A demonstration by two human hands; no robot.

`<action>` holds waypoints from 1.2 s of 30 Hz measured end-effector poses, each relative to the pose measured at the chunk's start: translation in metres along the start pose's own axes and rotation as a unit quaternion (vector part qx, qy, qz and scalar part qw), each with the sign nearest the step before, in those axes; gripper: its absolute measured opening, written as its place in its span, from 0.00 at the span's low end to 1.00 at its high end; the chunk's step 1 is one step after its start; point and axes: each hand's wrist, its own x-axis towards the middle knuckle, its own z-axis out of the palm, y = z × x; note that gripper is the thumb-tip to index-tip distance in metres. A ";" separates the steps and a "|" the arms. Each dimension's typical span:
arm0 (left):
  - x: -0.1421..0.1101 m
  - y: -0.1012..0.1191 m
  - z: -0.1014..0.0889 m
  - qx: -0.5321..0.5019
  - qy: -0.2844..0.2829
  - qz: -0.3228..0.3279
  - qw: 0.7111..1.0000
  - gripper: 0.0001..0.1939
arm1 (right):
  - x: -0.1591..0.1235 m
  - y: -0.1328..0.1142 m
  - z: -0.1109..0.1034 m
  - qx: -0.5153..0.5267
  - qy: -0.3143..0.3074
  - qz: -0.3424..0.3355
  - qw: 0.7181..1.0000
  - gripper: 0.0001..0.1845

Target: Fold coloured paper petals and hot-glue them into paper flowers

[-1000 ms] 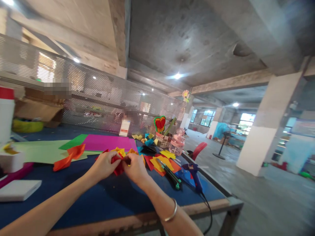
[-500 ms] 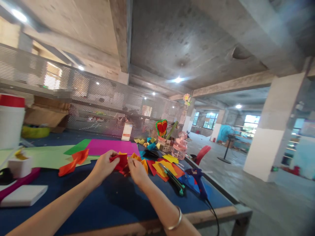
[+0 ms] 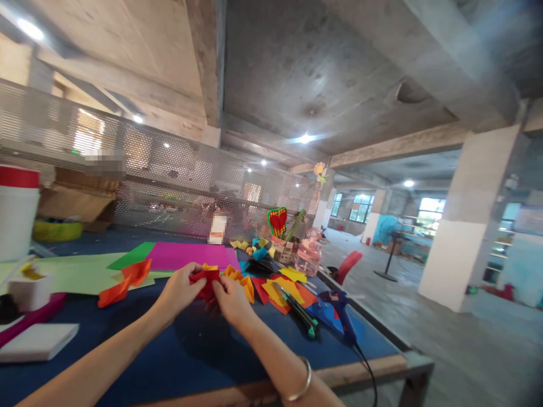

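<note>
Pinching the red paper point(image 3: 208, 279) at its left end, the left hand point(image 3: 181, 289) has thumb and fingers drawn close; the right hand point(image 3: 234, 299) grips the other end, equally narrow. The paper sits between the two, above the table point(image 3: 178, 353). Its folds and lower part blur into shadow, so its exact shape cannot be told, and the far fingertips of both hands are hidden behind it or behind the knuckles. A sliver of yellow shows over its top edge; whether it is attached cannot be made out.

Just beyond the right hand lie folded yellow papers point(image 3: 241, 281), partly covered by its fingers. Farther right, a cutter point(image 3: 297, 311) rests partly on loose slips point(image 3: 278, 294), and near it a glue gun point(image 3: 337, 308) lies over a blue sheet, its cord running off the bottom edge. Left of the hands is a twisted orange paper point(image 3: 125, 284), before a purple sheet point(image 3: 182, 255) that overlaps a green one point(image 3: 129, 258).

Behind the slips stand a pink bottle point(image 3: 308, 258) and a basket point(image 3: 280, 249), whose contents are partly unclear. At far left, a red-capped container point(image 3: 16, 212) is cut off by the frame. Past the mesh screen point(image 3: 182, 186), shapes are smeared, some pixelated.
</note>
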 end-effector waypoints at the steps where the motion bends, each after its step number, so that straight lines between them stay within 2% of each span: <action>1: 0.000 0.000 0.000 0.012 -0.003 0.007 1.000 0.15 | 0.000 -0.001 -0.001 0.014 -0.009 0.023 1.000 0.16; 3: 0.000 0.000 0.000 0.042 -0.007 0.023 0.999 0.13 | 0.000 -0.003 -0.004 0.058 -0.036 0.072 0.995 0.15; 5: -0.002 0.002 0.000 0.077 -0.014 0.042 0.996 0.12 | -0.001 -0.006 -0.009 0.051 -0.034 0.077 0.995 0.14; 8: -0.006 0.006 -0.002 0.132 -0.026 0.072 0.988 0.11 | -0.001 -0.009 -0.014 -0.042 0.010 0.044 0.998 0.12; 10: -0.009 0.009 -0.002 0.158 -0.021 0.098 0.982 0.12 | -0.002 -0.009 -0.016 -0.100 0.017 0.025 0.995 0.11; 14: -0.009 0.012 -0.003 0.181 -0.008 0.145 0.973 0.13 | -0.003 -0.008 -0.017 -0.109 0.009 -0.022 0.994 0.10; 18: -0.006 0.009 -0.005 0.201 0.024 0.086 0.976 0.12 | -0.005 -0.012 -0.017 -0.020 0.002 -0.003 1.000 0.11; 21: -0.003 0.006 -0.007 0.177 0.026 0.037 0.983 0.12 | -0.005 -0.013 -0.015 0.002 -0.003 0.006 1.000 0.11; 24: -0.001 0.004 -0.006 0.116 0.007 0.017 0.993 0.12 | -0.002 -0.008 -0.013 0.006 0.013 0.005 1.000 0.07; 26: -0.002 0.007 -0.004 0.054 -0.010 0.003 0.998 0.13 | 0.001 -0.004 -0.013 0.000 0.023 0.003 1.000 0.07; 30: -0.007 0.013 -0.001 -0.064 -0.063 -0.068 0.994 0.21 | 0.002 0.001 -0.013 -0.047 0.023 0.001 0.999 0.07; 32: -0.008 0.013 -0.001 -0.054 -0.068 -0.087 0.992 0.23 | 0.001 0.001 -0.014 -0.073 0.040 -0.018 0.996 0.06; 36: -0.006 0.006 0.000 0.047 -0.043 -0.038 0.997 0.20 | -0.004 -0.004 -0.018 -0.148 0.082 -0.099 0.980 0.13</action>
